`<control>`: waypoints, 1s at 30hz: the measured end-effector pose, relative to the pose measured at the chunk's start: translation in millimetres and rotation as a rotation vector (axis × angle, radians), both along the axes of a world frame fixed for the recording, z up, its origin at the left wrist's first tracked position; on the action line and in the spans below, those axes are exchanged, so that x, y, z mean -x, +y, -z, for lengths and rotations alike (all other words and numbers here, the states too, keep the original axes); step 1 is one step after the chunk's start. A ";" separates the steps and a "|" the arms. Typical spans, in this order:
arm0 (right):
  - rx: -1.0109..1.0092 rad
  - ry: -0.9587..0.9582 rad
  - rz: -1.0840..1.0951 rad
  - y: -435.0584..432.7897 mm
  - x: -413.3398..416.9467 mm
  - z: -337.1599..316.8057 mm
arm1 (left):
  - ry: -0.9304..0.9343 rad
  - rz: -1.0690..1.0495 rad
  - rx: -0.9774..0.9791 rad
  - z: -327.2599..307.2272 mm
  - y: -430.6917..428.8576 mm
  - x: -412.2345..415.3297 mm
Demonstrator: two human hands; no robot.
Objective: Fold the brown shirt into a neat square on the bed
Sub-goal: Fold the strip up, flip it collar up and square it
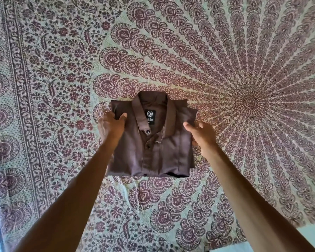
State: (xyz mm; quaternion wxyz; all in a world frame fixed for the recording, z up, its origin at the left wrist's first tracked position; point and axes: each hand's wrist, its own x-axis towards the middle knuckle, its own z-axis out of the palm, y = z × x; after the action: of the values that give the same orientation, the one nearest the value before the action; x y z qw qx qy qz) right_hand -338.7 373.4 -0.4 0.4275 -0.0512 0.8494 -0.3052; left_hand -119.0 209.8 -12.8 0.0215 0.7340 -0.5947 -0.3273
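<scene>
Two bare forearms reach in from the bottom of the view, and between them sits the dark brown button-up cotton shirt (151, 140), already down to a compact, nearly square packet on the patterned maroon-and-cream mandala bedspread (244, 70). Collar and black neck label (150, 117) face up at the far end, so the packet's slightly longer axis runs straight away from the person, button placket down the middle.

Left hand (110, 127) is at the left edge near the collar: thumb lying on top of the cloth, fingers tucked around the side, pinching that edge. Right hand (201, 133) mirrors it on the right edge, thumb pointing inward over the fabric; its other fingers are hidden behind the hand, so I can't tell whether they've clamped or just rest alongside.

Both hands sit level with each other, equally near, one per side, with the shirt squarely between them. By my read the folding looks all but done, and what's left is squaring the sides. The right shoulder corner juts out a touch, and that's the spot to tidy.
</scene>
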 end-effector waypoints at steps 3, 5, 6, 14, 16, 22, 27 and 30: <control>0.152 -0.237 0.055 -10.8 1.3 -10.7 | 0.081 -0.034 -0.057 -3.7 -5.0 0.3; 0.229 -0.365 0.108 -20.7 3.7 -12.9 | 0.273 -0.195 -0.070 -6.0 -9.1 -2.6; 0.241 -0.408 0.134 -25.6 3.3 -13.4 | 0.364 -0.279 -0.093 -3.9 -11.9 -7.7; 0.048 -0.069 -0.040 -45.0 0.8 10.3 | 0.534 -0.299 -0.456 -0.9 -14.8 -23.8; 0.097 -0.319 0.037 -45.3 4.8 8.3 | 0.656 -0.327 -0.525 -1.4 -14.4 -22.9; 0.248 -0.688 -0.038 -32.7 10.7 -1.1 | 0.777 -0.293 -0.629 -3.9 -9.5 -26.8; 0.211 -0.763 -0.036 -23.8 9.7 -2.6 | 0.739 -0.268 -0.556 -7.0 -6.7 -32.5; 0.202 -0.683 -0.104 -12.4 7.4 -8.9 | 0.721 -0.304 -0.568 -8.2 -4.8 -41.4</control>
State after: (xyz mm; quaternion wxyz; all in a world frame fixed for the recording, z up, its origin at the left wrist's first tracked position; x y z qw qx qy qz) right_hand -346.0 361.0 8.5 0.6943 -0.0313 0.6195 -0.3651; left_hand -77.6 205.0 -4.6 0.0727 0.6291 -0.3227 -0.7034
